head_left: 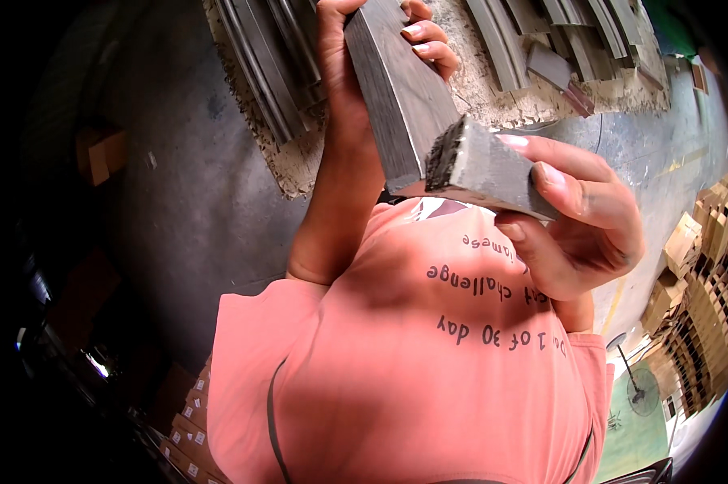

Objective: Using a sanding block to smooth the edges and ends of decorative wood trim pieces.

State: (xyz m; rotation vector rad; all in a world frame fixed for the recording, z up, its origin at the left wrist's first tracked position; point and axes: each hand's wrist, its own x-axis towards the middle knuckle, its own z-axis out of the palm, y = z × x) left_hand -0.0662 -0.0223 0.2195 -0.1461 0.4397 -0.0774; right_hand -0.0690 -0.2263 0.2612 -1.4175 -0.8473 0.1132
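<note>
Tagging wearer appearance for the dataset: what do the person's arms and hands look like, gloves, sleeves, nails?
Both hands are bare, no gloves. Left hand and right hand have pale polished fingernails. Forearms are bare; short sleeves of a salmon-pink T-shirt with dark lettering. No watch or rings visible.

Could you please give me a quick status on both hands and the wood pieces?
Left hand grips long grey wooden strip. Right hand clamps short grey block against its end. Both held up over pink shirt. Nothing in the way.
</note>
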